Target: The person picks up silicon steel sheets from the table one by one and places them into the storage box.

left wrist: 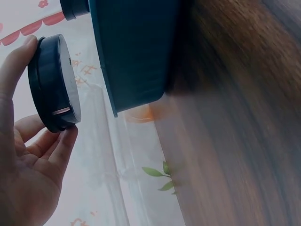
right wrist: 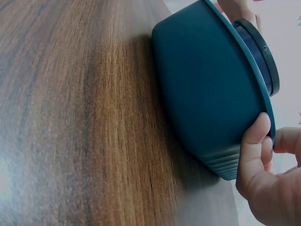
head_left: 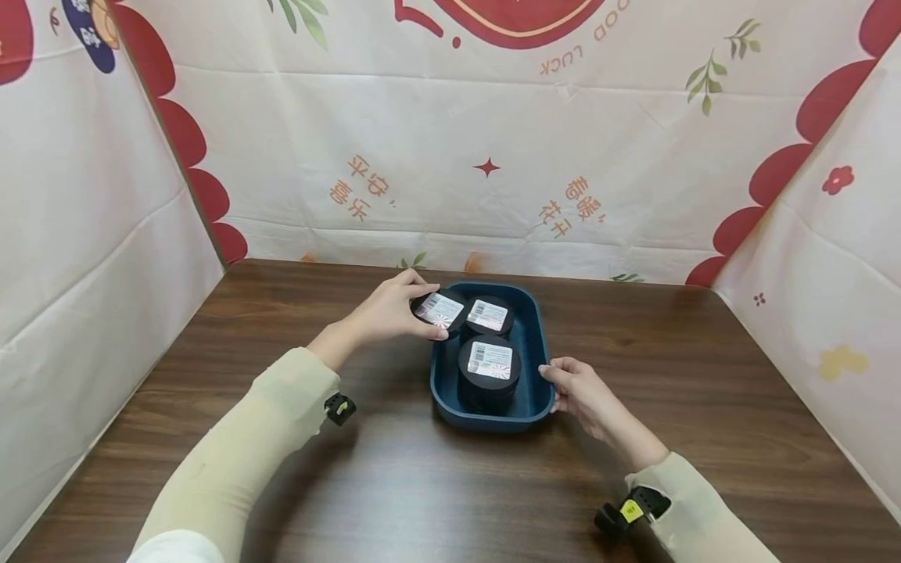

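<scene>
My left hand [head_left: 394, 306] grips a flat round black container [head_left: 439, 310] between thumb and fingers, with a white barcode label on its top. It is held level with the upper left rim of a dark blue-green plastic bin [head_left: 526, 317]. In the left wrist view the round container [left wrist: 49, 84] is apart from the bin [left wrist: 134, 56]. Two more labelled black round containers sit inside, one at the back [head_left: 488, 315] and a taller one or a stack in front [head_left: 490, 361]. The right hand [head_left: 583, 397] pinches the bin's front right rim, thumb on the outer wall [right wrist: 202, 80].
The bin stands on a dark wood-grain table [head_left: 394, 477], toward its far edge. A white printed cloth [head_left: 436, 117] hangs behind the table and along both sides. Black devices are strapped at the left wrist [head_left: 340, 408] and the right wrist [head_left: 629, 512].
</scene>
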Available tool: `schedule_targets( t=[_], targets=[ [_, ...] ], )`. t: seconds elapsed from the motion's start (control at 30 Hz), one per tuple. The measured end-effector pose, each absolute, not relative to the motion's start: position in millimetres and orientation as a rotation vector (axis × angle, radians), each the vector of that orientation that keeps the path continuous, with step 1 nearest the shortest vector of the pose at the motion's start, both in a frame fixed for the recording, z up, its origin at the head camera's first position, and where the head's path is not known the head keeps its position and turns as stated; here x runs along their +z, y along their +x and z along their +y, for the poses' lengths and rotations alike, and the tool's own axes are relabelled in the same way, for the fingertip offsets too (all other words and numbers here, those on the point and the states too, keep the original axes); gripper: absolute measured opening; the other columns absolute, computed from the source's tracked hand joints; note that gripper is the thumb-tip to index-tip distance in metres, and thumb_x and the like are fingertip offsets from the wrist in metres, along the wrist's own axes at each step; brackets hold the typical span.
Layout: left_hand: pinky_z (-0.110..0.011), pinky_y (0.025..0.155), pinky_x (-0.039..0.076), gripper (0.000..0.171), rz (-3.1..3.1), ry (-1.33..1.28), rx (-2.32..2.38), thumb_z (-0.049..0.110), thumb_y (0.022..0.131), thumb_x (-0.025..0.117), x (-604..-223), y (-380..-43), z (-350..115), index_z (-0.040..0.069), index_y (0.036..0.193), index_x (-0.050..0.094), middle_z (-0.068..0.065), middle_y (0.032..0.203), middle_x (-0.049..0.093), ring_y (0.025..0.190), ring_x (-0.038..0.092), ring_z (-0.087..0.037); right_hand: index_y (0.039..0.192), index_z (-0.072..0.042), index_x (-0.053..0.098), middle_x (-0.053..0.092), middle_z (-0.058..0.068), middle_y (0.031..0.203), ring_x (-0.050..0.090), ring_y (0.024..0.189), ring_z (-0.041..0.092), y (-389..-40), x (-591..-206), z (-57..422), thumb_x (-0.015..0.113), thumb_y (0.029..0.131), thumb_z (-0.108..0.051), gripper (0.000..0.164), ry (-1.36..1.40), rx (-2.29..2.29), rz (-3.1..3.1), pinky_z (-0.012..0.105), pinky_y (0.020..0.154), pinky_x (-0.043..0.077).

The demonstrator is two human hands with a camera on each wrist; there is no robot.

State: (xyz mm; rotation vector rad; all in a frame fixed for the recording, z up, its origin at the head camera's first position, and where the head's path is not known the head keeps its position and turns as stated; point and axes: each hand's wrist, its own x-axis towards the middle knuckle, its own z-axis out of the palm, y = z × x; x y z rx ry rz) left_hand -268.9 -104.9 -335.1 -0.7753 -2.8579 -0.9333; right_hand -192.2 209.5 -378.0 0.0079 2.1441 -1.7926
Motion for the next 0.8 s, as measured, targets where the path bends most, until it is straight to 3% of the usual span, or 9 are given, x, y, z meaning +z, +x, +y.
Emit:
schedule_targets(
  t=[0.8],
  targets=[
    [-0.034, 0.086, 0.044, 0.088, -2.974, -0.799, -0.854, 0.054, 0.068, 0.076, -331.6, -299.1, -57.8, 0.009, 0.137, 0.046, -0.010, 0.123, 0.043, 0.101, 0.045, -0.021, 0.102, 0.007, 0.042, 0.041, 0.002, 0.067, 0.045, 0.057, 0.010, -192.3, -376.3, 207.7, 0.046, 0.098, -0.016, 0.024, 0.027, -1.804, 2.133, 0.022, 0.054, 0.047]
  ],
)
